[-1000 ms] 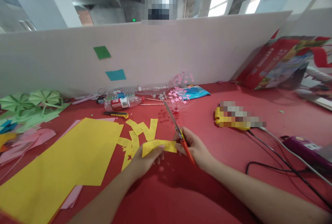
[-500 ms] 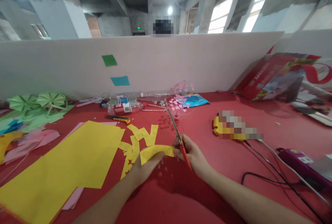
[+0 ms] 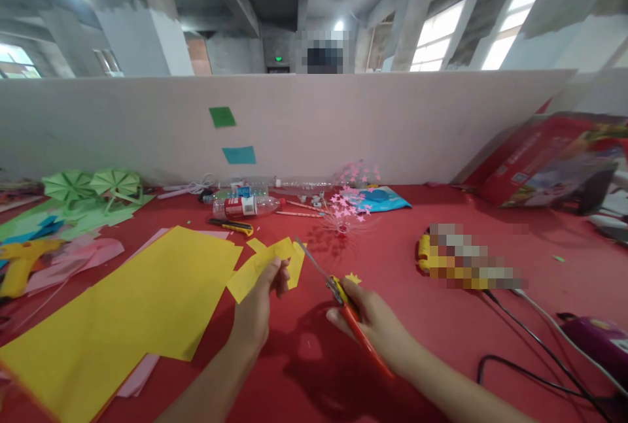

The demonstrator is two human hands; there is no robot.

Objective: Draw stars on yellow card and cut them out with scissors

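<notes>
My left hand (image 3: 261, 293) pinches a strip of yellow paper (image 3: 250, 272) between thumb and fingers, above other yellow paper pieces on the table. In my right hand (image 3: 377, 321) is a pair of scissors (image 3: 337, 292) with orange-red and yellow handles. Their blades point up and left, just right of the strip and apart from it. A small yellow paper star (image 3: 352, 277) shows just beyond my right hand; whether it lies on the table I cannot tell. Large yellow sheets (image 3: 147, 299) lie to the left of my left hand.
Beyond my hands are a utility knife (image 3: 233, 226), a plastic bottle (image 3: 245, 206) and a decoration with pink stars (image 3: 346, 204). A yellow glue gun (image 3: 24, 259) lies left. At right are cables (image 3: 530, 325) and a red bag (image 3: 534, 161). A white partition (image 3: 392, 122) stands behind.
My left hand has lifted the paper strip up and left, away from my right hand. The scissors have moved down and right. A yellow star now shows near my right hand.
</notes>
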